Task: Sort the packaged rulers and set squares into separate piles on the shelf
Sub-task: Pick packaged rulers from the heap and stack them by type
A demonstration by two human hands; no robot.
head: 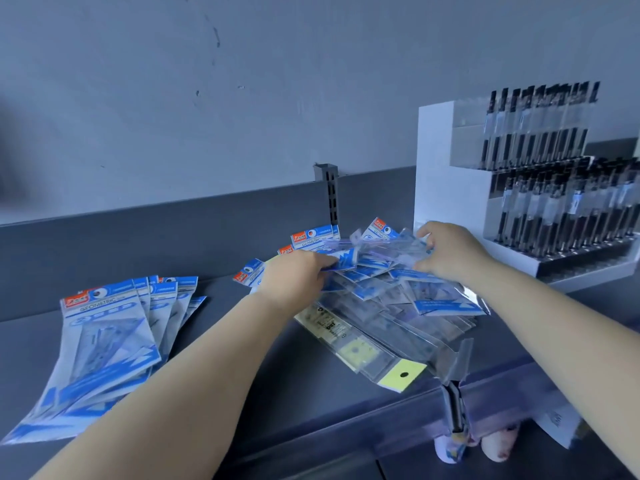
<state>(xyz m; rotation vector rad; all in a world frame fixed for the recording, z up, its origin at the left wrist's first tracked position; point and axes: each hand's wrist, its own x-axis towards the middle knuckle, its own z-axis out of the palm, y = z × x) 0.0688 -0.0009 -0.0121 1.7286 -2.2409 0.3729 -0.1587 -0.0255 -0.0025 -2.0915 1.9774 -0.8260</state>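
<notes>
Both hands work in the mixed heap at mid-shelf. Left hand (pixel 294 275) reaches in from the near left, its fingers closed on the blue-and-white edge of a packet (pixel 341 259) at the top of the heap; right hand (pixel 446 252) comes in from the near right, fingers curled down onto the clear packets beside it, though whether it actually pinches one cannot be told from this angle.

Nearest the viewer, at the front left of the shelf (pixel 294 386), lies a fanned pile of blue geometric-set packets (pixel 104 341), all facing the same way; this appears to be a finished or growing pile, well apart from the heap. At the front edge of the heap, long clear ruler packets with yellow hang tabs (pixel 381 358) project toward the shelf lip, still overlapped by other packets rather than set aside.

Behind them, the unsorted heap (pixel 398 292) remains large, with blue-labelled packets lying at mixed angles. Several red-and-blue headed packets (pixel 304 237) stand against the rear wall of the shelf. Farther right, a white tiered pen display (pixel 446 174) stands beside the heap.

Judged from this layout, sorting is under way but well short of done: one pile is formed, no separate ruler pile is visible, and most of the heap is left.
</notes>
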